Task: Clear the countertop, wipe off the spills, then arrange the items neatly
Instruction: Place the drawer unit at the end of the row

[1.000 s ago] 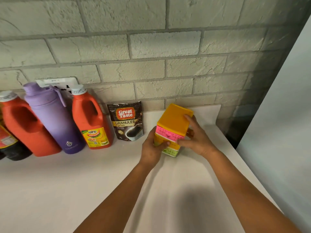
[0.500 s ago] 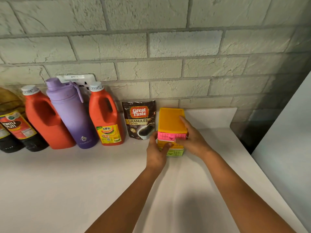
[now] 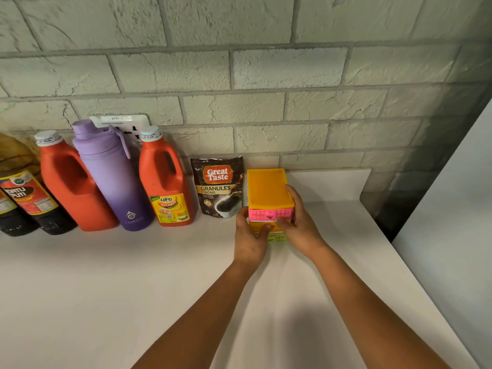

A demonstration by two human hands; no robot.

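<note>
Two hands are gripping a small stack of plastic drawers with a yellow-orange top, a pink perforated drawer front and a yellow-green tier below point(image 3: 267, 198). The left hand point(image 3: 250, 235) is curling round its near left corner, thumb on the lower front; the right hand point(image 3: 299, 225) is wrapping the right side, fingers lying on the top. The stack is resting on the white bench point(image 3: 133, 283), close to the brick wall.

Risks, as judged:
- The pink drawer is sitting partly under the fingers; a push on it rather than on the frame could slide it in or out and skew the stack.
- A brown foil coffee-granule pouch point(image 3: 217, 186) is standing just left of the left hand, touching or nearly touching the stack. Any leftward nudge could tip it against the orange plastic ketchup jug with a white cap point(image 3: 163, 182) beyond.
- Uneven pressure from the two hands could twist the stack out of line with the wall.
</note>
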